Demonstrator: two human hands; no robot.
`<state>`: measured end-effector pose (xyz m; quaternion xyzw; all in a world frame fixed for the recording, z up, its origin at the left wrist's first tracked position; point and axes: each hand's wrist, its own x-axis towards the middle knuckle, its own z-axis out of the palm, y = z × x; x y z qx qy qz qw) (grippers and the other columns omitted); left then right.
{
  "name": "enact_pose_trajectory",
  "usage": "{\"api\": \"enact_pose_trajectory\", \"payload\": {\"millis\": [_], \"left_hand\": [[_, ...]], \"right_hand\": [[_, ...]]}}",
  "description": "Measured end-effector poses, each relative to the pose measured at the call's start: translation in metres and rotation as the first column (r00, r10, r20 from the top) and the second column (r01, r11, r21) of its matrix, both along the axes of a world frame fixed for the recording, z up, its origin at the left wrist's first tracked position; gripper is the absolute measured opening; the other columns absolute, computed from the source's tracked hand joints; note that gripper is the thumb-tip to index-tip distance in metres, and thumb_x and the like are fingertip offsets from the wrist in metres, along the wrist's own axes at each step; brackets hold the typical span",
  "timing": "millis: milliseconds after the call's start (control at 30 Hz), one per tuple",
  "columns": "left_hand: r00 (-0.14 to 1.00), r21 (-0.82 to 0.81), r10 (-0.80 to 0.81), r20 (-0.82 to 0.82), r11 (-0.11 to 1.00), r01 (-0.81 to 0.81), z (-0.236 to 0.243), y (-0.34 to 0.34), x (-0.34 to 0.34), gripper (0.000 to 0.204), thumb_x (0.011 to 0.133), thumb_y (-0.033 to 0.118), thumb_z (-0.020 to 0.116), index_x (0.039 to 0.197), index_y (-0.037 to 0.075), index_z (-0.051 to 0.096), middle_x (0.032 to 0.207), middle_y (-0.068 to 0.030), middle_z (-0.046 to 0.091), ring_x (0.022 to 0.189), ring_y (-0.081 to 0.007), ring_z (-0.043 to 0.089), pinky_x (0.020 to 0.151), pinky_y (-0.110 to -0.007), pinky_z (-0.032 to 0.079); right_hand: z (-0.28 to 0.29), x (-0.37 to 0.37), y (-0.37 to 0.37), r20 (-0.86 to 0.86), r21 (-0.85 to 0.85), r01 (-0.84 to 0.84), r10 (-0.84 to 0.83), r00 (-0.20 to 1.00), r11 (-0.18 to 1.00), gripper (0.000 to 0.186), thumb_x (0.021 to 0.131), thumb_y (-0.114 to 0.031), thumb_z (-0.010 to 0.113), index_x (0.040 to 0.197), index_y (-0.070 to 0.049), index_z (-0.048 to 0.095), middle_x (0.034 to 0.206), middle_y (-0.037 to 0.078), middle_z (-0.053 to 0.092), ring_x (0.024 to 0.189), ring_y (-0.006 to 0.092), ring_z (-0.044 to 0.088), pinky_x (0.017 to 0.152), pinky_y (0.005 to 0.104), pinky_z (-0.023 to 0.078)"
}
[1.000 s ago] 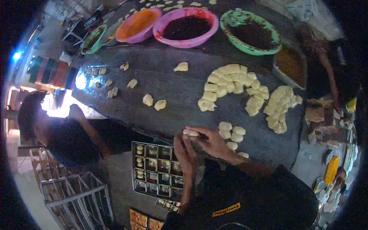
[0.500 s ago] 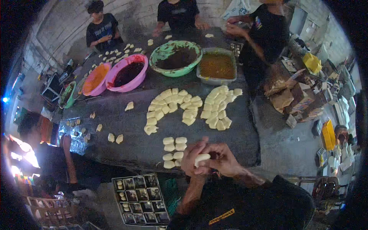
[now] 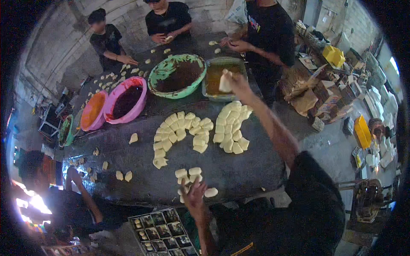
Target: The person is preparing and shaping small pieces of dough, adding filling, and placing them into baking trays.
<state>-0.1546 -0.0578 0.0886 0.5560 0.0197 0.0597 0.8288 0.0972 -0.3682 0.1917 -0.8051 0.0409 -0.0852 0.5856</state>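
My right arm stretches far forward, and my right hand (image 3: 235, 82) pinches a pale piece of dough (image 3: 224, 84) over the rectangular tub of yellow-brown filling (image 3: 213, 96). Near the table's front edge, my left hand (image 3: 197, 197) has its fingers spread over a small group of shaped dough pieces (image 3: 188, 174), partly covering some. One oval dough piece (image 3: 211, 192) lies just right of that hand. Between my hands, cut dough pieces stand close together in a curved row (image 3: 171, 130) and a denser block (image 3: 229, 128).
A green basin (image 3: 200, 83) of dark filling, a pink basin (image 3: 143, 91) and an orange-filled basin (image 3: 103, 121) line the table's far side. A divided metal tray (image 3: 164, 230) stands below the front edge. Several co-workers surround the table; cardboard boxes (image 3: 326, 98) lie at right.
My hands, earlier together around a dough piece, are now apart. The right has gone forward to the tub with dough. The left has lowered onto the dough group; the view has shifted.
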Motion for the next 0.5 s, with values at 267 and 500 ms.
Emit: {"api": "enact_pose_trajectory", "payload": {"millis": [267,500], "left_hand": [[0.901,0.195,0.285,-0.328,0.953,-0.230,-0.037,0.137,0.021,0.056,0.097,0.036,0.057,0.139,0.004,0.038,0.117,-0.0256,0.061,0.094,-0.0330,0.067,0.077,-0.039,0.057],[0.887,0.189,0.189,-0.421,0.975,-0.118,-0.036,0.174,0.091,0.067,0.096,0.058,0.043,0.135,0.003,0.043,0.119,-0.0253,0.059,0.101,-0.0326,0.063,0.088,-0.043,0.052]], "right_hand": [[-0.111,0.075,-0.074,-0.099,-0.777,-0.188,0.179,0.979,0.601,0.069,0.101,-0.056,0.027,0.077,-0.002,0.065,0.063,0.015,0.061,0.058,0.0341,0.060,0.057,0.0473,0.049],[-0.149,0.086,-0.143,-0.077,-0.967,-0.081,0.023,0.997,0.243,0.057,0.100,-0.054,0.031,0.113,-0.006,0.059,0.069,0.016,0.063,0.057,0.0374,0.060,0.058,0.0466,0.052]]}}
